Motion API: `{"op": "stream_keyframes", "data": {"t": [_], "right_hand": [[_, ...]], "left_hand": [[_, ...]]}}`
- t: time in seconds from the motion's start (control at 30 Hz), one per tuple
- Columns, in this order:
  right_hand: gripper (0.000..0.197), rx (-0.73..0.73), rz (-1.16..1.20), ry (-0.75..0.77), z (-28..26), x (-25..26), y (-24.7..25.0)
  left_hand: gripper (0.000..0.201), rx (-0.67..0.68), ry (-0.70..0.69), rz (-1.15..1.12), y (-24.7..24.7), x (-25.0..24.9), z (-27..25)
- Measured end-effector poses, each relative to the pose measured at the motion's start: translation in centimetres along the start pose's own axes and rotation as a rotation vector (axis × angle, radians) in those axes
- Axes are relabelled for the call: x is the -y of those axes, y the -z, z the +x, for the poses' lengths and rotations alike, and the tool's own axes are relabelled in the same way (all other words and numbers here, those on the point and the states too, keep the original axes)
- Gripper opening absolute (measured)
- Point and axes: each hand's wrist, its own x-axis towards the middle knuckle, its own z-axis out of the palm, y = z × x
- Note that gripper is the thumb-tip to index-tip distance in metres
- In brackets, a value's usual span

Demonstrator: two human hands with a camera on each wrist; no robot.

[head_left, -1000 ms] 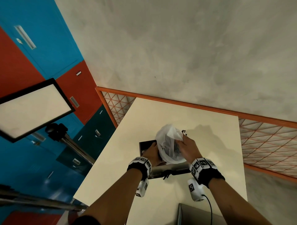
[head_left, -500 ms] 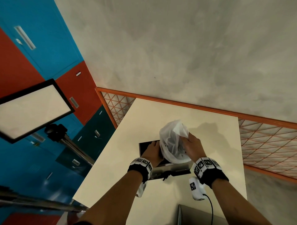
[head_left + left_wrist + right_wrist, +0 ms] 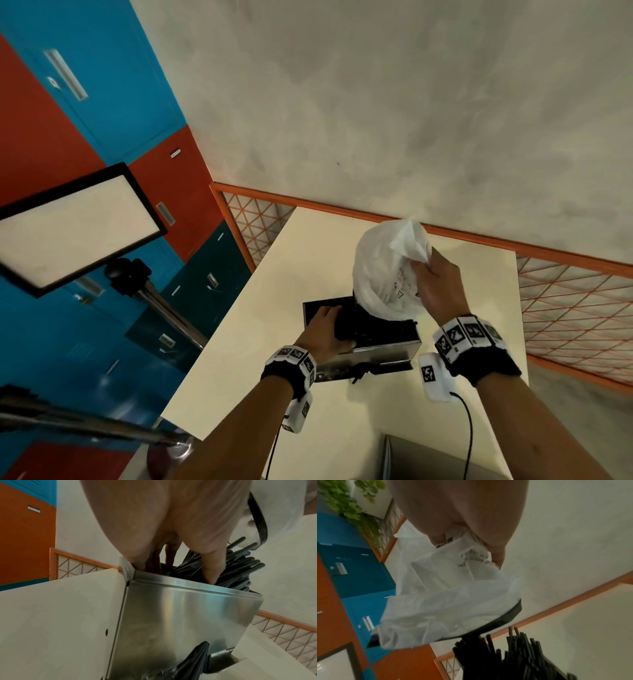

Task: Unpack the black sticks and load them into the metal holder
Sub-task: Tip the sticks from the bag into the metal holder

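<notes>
The left hand [image 3: 327,330] stays at the metal holder [image 3: 383,349] on the table [image 3: 274,342], fingers curled into the black sticks [image 3: 236,569] standing inside it. To its right, the plastic bag [image 3: 387,270] has risen higher than a second ago, now clear above the sticks. The right hand [image 3: 440,286] pinches its crumpled top, wrist raised.

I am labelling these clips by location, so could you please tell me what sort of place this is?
Probably an indoor recording or lab space, not a home: red and blue metal lockers line one side, a light panel on a stand faces the cream table, and an orange mesh barrier encloses it.
</notes>
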Motion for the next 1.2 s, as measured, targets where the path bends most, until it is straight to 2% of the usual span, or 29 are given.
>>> {"op": "stream_keyframes", "data": {"t": [0.2,0.3,0.37,0.43,0.5,0.57,0.67,0.8,0.93,1.03,1.13,1.2], "right_hand": [[0.014,-0.067,0.077,0.046,0.2,1.9,0.1],[0.014,0.039,0.031,0.028,-0.7,2.1,-1.2],[0.016,0.061,0.071,0.023,-1.3,2.5,-2.0],[0.017,0.052,0.158,-0.019,-1.7,2.6,-3.0],[0.02,0.104,0.173,-0.105,-1.9,2.2,-4.7],[0.028,0.202,0.148,-0.209,-2.1,1.4,-6.8],[0.033,0.271,0.241,-0.357,-3.1,0.5,-9.7],[0.026,0.342,0.223,-0.433,-5.0,-1.1,-13.6],[0.027,0.355,0.072,-0.359,-6.6,-2.3,-17.3],[0.038,0.381,-0.037,-0.359,-7.6,-2.8,-19.5],[0.034,0.392,-0.12,-0.384,-8.5,-2.8,-21.2],[0.034,0.457,-0.245,-0.344,-8.8,-2.6,-22.2]], "left_hand": [[0.082,-0.005,0.015,-0.059,1.3,0.0,-0.9],[0.073,-0.019,-0.006,-0.08,1.8,0.1,-1.4],[0.063,-0.063,-0.015,-0.14,2.2,0.1,-1.9],[0.046,-0.112,-0.004,-0.222,2.8,0.3,-2.5],[0.028,-0.164,0.033,-0.258,3.4,0.6,-3.2],[0.028,-0.195,0.046,-0.309,3.7,1.6,-3.9],[0.033,-0.275,0.088,-0.479,4.9,2.2,-5.8],[0.022,-0.376,0.111,-0.559,6.0,4.8,-7.8],[0.016,-0.382,0.228,-0.516,6.0,9.7,-10.4],[0.02,-0.407,0.401,-0.384,5.6,13.1,-12.9],[0.021,-0.357,0.593,-0.255,3.9,18.2,-14.6],[0.019,-0.326,0.706,-0.191,3.1,20.8,-15.6]]}}
